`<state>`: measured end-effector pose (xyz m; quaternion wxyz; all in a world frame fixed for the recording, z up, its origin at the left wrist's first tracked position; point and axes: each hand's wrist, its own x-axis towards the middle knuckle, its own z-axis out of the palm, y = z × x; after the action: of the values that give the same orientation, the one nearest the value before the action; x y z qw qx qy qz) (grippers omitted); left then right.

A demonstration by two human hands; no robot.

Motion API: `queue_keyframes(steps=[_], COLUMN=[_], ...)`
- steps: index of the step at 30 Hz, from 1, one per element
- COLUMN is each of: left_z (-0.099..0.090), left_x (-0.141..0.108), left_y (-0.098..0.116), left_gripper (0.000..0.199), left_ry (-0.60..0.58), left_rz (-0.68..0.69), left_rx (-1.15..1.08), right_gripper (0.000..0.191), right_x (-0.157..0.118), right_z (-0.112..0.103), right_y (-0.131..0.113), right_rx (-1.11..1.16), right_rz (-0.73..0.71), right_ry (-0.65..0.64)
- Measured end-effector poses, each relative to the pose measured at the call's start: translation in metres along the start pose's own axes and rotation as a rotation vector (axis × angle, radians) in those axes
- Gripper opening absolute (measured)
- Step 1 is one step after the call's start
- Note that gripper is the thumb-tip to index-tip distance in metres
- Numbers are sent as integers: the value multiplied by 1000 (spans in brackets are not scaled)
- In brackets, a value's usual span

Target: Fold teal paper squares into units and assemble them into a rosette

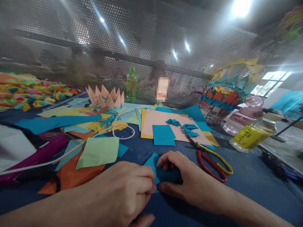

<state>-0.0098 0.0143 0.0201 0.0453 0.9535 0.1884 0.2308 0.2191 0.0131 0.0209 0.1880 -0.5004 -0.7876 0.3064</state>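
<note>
While the left hand (127,187) curls at the blue sheet (151,162), lower centre (can't tell if pinching), the right hand (189,173) is spread. Uneven pressure could crease it crooked, tbh.

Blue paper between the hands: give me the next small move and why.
I'd probably lift the left hand slightly to check the blue paper: its curled fingers cover the near-left part, while the right hand arches over the right side, so any fold or edge alignment there can't be seen.
</note>
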Motion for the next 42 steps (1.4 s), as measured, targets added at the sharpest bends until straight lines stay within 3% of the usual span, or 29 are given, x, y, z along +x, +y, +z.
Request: queue_keyframes(steps=[10, 19, 23, 31, 34, 38, 42], left_z=[-3, -2, -6, -6, -5, -6, -3], left_x=[5, 6, 5, 6, 7, 7, 6], left_y=[2, -1, 1, 0, 0, 1, 1], left_gripper=[18, 18, 17, 13, 12, 14, 23], left_ry=[102, 117, 34, 80, 53, -18, -110], left_rz=[56, 101, 73, 94, 56, -22, -99], left_rx=[4, 21, 14, 11, -21, -40, -17], right_gripper=[35, 49, 56, 66, 63, 55, 60], right_x=[3, 3, 3, 10, 11, 9, 8], right_z=[7, -10, -22, -48, -47, -43, -43], right_y=[-15, 3, 5, 13, 16, 14, 9], right_rx=[-63, 106, 126, 113, 84, 65, 39], right_rz=[68, 29, -24, -187, -239, -201, -189], right_ry=[40, -79, -164, -327, -317, -287, -279])
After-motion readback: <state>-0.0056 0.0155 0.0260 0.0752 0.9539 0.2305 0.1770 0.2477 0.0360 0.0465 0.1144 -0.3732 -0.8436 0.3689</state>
